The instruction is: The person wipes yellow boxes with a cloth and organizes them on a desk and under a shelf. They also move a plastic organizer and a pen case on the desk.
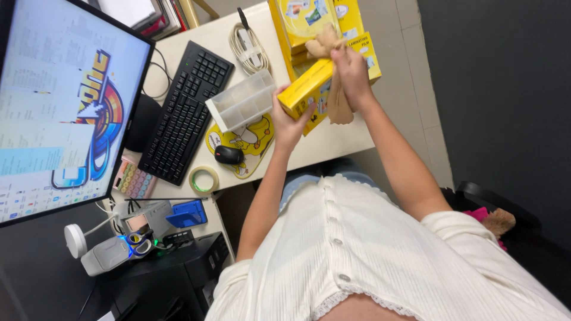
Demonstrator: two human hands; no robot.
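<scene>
I see a long yellow box (306, 88) held up just above centre of the frame, slanting from lower left to upper right over the near edge of the bench (345, 139). My left hand (289, 122) grips its lower end, fingers wrapped and clamped on the box from below. My right hand (352, 74) sits at the box's upper end, fingers pinched together on a small tan plush toy (338, 101); the toy's head pokes out above the hand and its body hangs down below, pressed against the box.

Behind both hands, at top centre, lies a stack of flat yellow packages (309, 21). Just left of the box, a clear plastic compartment tray (242, 100) rests tilted on the bench, partly over a yellow mouse pad (253, 139) carrying a black mouse (228, 155). A coiled white cable (248, 47) lies above the tray. A roll of tape (204, 179) sits near the bench's lower edge, left of the mouse. Further left runs a black keyboard (184, 110), with a small pastel calculator (134, 181) below it, and a lit monitor (65, 101) fills the upper left of the frame. At lower left, a blue stand (186, 214) and a pair of scissors (140, 239) lie among desktop clutter.
</scene>
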